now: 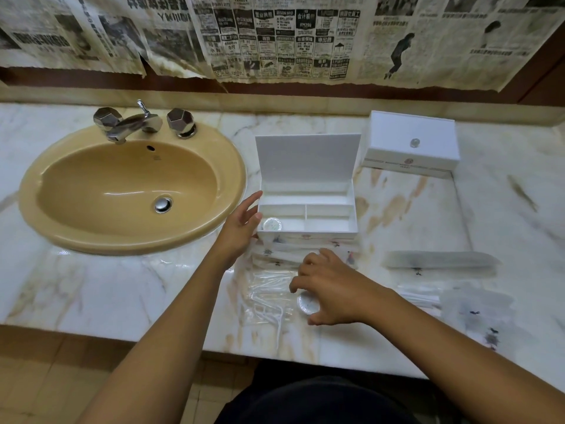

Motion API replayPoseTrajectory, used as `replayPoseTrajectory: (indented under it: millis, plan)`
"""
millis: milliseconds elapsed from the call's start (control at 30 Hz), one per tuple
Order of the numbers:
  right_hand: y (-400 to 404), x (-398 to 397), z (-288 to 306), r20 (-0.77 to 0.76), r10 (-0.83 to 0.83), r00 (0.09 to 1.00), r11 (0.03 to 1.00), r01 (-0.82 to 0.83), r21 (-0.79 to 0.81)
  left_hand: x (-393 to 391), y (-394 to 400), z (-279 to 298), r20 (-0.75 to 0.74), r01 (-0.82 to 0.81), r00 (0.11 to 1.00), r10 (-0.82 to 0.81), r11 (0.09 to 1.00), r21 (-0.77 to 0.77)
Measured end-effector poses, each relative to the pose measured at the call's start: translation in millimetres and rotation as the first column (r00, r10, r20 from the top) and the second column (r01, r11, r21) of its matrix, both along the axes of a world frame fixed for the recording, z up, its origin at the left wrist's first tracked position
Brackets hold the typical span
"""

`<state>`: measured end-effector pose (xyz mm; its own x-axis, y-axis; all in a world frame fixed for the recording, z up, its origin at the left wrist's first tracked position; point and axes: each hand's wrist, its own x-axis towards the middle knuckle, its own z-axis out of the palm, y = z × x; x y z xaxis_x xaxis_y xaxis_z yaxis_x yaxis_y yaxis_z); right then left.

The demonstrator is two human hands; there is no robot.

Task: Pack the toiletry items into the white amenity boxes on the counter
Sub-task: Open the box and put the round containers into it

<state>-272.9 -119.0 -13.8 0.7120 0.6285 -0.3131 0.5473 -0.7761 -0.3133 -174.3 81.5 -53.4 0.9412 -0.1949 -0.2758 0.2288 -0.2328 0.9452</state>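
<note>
An open white amenity box (324,231) stands mid-counter with its lid up and several compartments. A small round white item (271,224) lies in its front left compartment. My left hand (241,228) rests against the box's left side, fingers spread, holding nothing. My right hand (330,286) hovers over a second round white item (307,304) on the counter, fingers curled around it; whether they touch it is unclear. Clear packets of white floss picks (269,295) lie left of that hand. Flat printed sachets (281,254) lie in front of the box. A closed white amenity box (409,142) sits at the back right.
A tan sink (131,188) with a chrome tap (134,122) fills the counter's left part. A long wrapped item (440,260) and more clear packets (477,313) lie on the right of the marble counter (107,289). Newspaper covers the wall behind.
</note>
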Motion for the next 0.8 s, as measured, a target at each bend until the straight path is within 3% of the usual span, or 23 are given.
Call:
replayPoseTrajectory:
  millis: [333, 600, 800]
  plan:
    - [3.9, 0.7, -4.5, 0.004, -0.003, 1.000, 0.999, 0.003, 0.050, -0.6, -1.0, 0.2, -0.006, -0.002, 1.000, 0.002, 1.000, 0.000]
    - [13.8, 29.0, 22.1, -0.054, -0.255, 0.966, 0.929, 0.260, 0.265, -1.0, 0.0, -0.1, 0.012, 0.009, 1.000, -0.009, 1.000, 0.000]
    - [19.8, 65.2, 30.1, -0.017, -0.484, 0.875, 0.837, 0.469, 0.283, 1.2, 2.2, -2.7, 0.002, 0.012, 1.000, -0.012, 1.000, -0.021]
